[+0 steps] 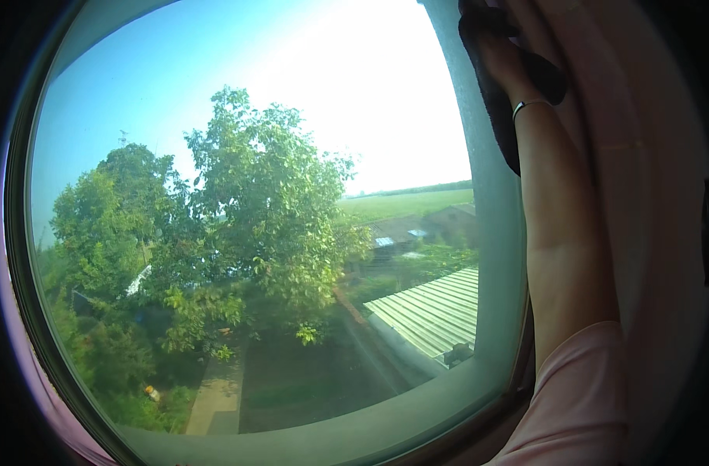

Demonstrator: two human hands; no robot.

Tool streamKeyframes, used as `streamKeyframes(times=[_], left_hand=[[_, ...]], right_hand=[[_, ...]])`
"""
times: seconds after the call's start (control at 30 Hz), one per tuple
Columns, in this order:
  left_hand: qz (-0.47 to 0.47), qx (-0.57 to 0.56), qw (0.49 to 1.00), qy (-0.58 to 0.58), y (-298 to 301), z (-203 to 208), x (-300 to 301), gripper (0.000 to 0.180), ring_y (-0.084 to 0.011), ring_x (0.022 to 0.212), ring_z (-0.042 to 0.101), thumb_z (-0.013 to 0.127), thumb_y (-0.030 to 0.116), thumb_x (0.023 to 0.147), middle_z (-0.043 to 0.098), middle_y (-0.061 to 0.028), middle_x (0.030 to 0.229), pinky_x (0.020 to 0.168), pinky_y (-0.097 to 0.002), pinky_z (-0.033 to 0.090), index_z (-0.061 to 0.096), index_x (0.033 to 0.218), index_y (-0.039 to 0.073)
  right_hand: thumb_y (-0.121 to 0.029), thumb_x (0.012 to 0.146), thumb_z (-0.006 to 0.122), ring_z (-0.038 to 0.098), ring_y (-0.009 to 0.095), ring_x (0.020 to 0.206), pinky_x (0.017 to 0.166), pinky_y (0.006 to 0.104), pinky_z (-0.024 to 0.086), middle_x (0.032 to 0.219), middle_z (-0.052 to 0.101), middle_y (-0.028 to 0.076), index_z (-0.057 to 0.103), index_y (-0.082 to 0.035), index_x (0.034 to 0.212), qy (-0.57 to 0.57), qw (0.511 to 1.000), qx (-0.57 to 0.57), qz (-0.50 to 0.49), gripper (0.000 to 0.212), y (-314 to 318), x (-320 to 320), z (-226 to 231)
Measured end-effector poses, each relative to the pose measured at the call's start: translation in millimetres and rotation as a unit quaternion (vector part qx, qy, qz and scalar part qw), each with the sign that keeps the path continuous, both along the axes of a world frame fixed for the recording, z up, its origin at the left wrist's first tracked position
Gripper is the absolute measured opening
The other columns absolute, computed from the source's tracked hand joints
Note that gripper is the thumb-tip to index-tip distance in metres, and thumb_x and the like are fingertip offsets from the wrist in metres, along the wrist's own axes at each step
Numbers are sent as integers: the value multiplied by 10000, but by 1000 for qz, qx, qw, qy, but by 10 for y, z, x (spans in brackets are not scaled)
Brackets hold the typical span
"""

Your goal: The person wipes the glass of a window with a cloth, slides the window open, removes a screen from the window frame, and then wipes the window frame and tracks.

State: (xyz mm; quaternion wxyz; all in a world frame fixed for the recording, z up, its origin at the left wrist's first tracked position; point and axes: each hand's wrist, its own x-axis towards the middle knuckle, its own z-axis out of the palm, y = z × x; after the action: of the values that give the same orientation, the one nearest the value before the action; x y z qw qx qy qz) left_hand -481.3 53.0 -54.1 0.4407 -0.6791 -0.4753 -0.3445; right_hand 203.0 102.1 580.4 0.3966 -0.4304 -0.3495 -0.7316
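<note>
My right hand (497,53) grips a dark cloth (552,78) at the window frame's (494,256) upper right edge, forearm (564,225) raised alongside. Left of that edge, the pane (269,225) gives wide room.

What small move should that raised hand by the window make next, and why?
Perhaps slide the right hand and its dark cloth a little down the window frame: the hand holds the cloth high by the upper right side, and the frame runs on below it.
</note>
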Motion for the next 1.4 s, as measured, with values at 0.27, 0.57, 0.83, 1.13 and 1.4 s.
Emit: streamKeyframes(times=[0.27,0.57,0.83,1.13,1.4], left_hand=[[29,-11,999,-8,-51,-45,-82,684,-375,1299,174,301,545,828,190,-121,1428,1004,-608,89,187,1391,173],[45,-44,998,18,-228,-225,-186,710,-438,1272,177,396,472,814,177,-198,1407,989,-632,123,182,1379,100],[58,-76,995,8,-285,-527,-170,770,-435,1301,92,377,517,820,56,-185,1442,989,-640,94,53,1403,132],[52,-40,998,0,-199,-124,-80,734,-374,1323,89,289,552,831,65,-118,1462,987,-643,50,84,1409,148],[14,-16,1000,-15,-69,61,-55,708,-373,1317,130,312,553,824,135,-107,1451,983,-643,84,168,1398,164]], right_hand=[[-206,877,429,527,425,860,799,465,418,909,562,258,545,8,984,-18,992,-40,121,266,-269,-255,-1771],[-131,867,434,517,409,869,776,444,429,933,540,259,528,38,1042,-29,998,-41,33,261,-292,-169,-1404],[-99,880,371,521,369,946,813,402,425,1039,532,247,525,48,1032,-5,990,-139,-9,261,-676,-225,273],[-139,882,374,478,373,1031,919,418,355,1138,500,244,496,40,1117,31,985,-138,102,319,-464,-114,-1257],[-118,846,444,484,424,909,862,467,360,966,539,266,552,14,989,127,957,-161,205,223,-446,-325,-3579]])
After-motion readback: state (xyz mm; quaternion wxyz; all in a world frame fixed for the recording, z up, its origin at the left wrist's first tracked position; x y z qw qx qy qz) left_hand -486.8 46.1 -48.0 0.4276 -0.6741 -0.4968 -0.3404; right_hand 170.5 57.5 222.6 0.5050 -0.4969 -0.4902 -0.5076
